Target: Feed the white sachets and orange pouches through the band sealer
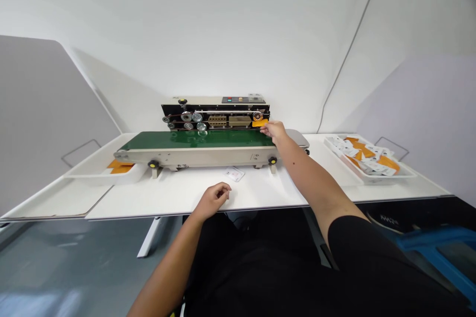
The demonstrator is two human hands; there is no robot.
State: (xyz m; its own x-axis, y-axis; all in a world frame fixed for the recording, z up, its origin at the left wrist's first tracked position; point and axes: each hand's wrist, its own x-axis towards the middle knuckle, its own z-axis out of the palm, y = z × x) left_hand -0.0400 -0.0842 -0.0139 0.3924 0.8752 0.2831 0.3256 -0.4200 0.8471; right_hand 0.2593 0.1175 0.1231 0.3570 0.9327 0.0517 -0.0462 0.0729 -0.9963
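Observation:
My right hand (274, 131) reaches to the right end of a band sealing machine (230, 108) and pinches a small orange packet (260, 123). The packet's upper edge lies at the machine's rollers, above the green conveyor belt (189, 140). Near the front edge of the white table, my left hand (215, 197) rests with its fingers curled in. Whether anything is inside those fingers is hidden. Just beyond the left hand, a small white printed packet (235, 173) lies on the table in front of the conveyor.
To the right stands a white tray (405, 172) full of orange and white packets. A white bin (137, 174) at the left end of the conveyor holds several orange packets. Black knobs (272, 160) stick out from the conveyor's front. Grey panels (44, 108) flank the table.

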